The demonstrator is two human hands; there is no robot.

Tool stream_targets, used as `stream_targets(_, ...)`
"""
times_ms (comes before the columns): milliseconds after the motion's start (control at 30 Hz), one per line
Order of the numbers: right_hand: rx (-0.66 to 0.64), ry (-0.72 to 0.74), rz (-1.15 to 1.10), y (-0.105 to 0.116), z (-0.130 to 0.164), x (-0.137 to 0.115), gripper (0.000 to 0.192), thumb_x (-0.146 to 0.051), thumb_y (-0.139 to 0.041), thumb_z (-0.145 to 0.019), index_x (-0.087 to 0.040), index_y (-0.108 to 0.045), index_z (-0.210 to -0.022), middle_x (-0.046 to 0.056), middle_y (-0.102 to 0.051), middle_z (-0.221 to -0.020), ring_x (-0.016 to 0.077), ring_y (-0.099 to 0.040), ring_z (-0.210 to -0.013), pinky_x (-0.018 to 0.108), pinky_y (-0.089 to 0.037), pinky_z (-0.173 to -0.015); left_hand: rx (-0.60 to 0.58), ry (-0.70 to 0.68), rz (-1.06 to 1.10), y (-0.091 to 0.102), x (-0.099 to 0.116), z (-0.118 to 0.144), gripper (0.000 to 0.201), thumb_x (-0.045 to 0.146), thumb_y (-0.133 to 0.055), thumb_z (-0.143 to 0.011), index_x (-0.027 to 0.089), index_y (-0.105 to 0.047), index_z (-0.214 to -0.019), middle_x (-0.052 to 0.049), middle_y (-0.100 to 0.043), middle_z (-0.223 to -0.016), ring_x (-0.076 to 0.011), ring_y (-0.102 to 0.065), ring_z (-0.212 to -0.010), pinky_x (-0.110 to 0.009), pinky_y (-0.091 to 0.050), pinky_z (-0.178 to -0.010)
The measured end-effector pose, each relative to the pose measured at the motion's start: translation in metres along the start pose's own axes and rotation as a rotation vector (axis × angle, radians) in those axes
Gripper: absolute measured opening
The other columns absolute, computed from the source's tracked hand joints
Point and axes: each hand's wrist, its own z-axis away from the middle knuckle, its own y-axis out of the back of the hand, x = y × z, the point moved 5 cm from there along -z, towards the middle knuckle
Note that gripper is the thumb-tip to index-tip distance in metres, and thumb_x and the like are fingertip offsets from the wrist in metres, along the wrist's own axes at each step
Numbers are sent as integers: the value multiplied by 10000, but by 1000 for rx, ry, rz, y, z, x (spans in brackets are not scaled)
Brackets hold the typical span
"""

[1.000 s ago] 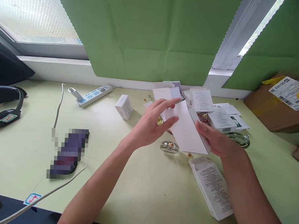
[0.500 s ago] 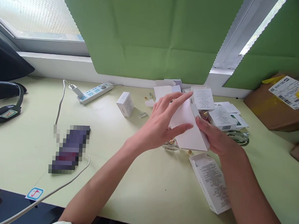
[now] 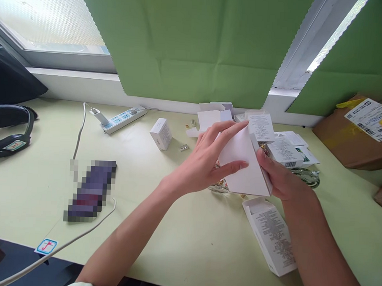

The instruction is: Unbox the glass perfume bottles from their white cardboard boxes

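A white carton [image 3: 245, 170] is held above the pale green table [image 3: 174, 226], tilted, with its plain face toward the camera and its upper end up by the other boxes at the back. The left hand [image 3: 206, 160] grips it from the left: the thumb lies across the plain face and the fingers reach over the top edge, so the hand is closed on the carton. The right hand [image 3: 280, 176] holds the carton's right edge, fingers curled against its side and thumb near the upper corner; it too is closed on the carton.

Just under the carton, partly hidden by it and the left hand, a clear glass bottle [image 3: 219, 186] with a gold top lies on the table. Another glass bottle [image 3: 306, 176] lies to the right of the right hand. In front of the right forearm an open printed box [image 3: 271, 235] lies flat. Behind the hands a cluster of printed white boxes [image 3: 273, 140] sits against the wall. A single small white box [image 3: 160, 133] stands well apart to the left, with a small metal piece [image 3: 183, 147] near it. Further left are a power strip [image 3: 122, 119], a blurred dark object [image 3: 89, 191] and a headset [image 3: 8, 131]. A brown parcel [image 3: 356, 133] sits at the far right.
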Motion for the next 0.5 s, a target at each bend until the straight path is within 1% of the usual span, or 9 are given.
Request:
stream_targets(133, 34, 4, 18, 1, 1, -1, 567, -603, -439, -945, -321, -441, -1437, 63, -718, -1115, 236, -695, -984, 336, -580, -787, -5, 17, -12, 0, -1, 0, 646, 415, -580, -927, 366, -276, -1495, -64, -350, -1497, -281, -353, -1362, -490, -373, -1129)
stream_targets(233, 49, 3, 39, 2, 2, -1, 540, -591, -452, -944, -336, -461, -1420, 59, -705, -1154, 244, -683, -1023, 349, -577, -809, -8, 15, -17, 0, -1, 0, 645, 422, -573, -931, 359, -271, -1498, -66, -346, -1492, -267, -357, -1357, -473, -395, -1117)
stream_targets(333, 59, -10, 38, 4, 2, 1, 517, -568, -454, -952, -334, -463, -1413, 61, -701, -1161, 242, -675, -1041, 347, -571, -829, -5, 0, -20, 0, 1, 0, 621, 417, -563, -938, 376, -277, -1488, -69, -363, -1481, -275, -375, -1347, -506, -372, -1127)
stream_targets(400, 46, -3, 38, 4, 2, 2, 544, -587, -456, -943, -311, -460, -1413, 71, -705, -1143, 249, -678, -1030, 352, -569, -830, -1, -3, -18, 0, 2, 0, 604, 412, -558, -942, 391, -284, -1480, -69, -379, -1470, -285, -388, -1338, -532, -353, -1131)
stream_targets(500, 33, -11, 34, 6, 2, 5, 582, -610, -455, -934, -293, -446, -1422, 75, -710, -1129, 250, -681, -1021, 348, -560, -835, -1, -7, -9, -1, 3, 0, 581, 398, -548, -949, 395, -299, -1474, -72, -393, -1452, -285, -396, -1332, -530, -352, -1130)
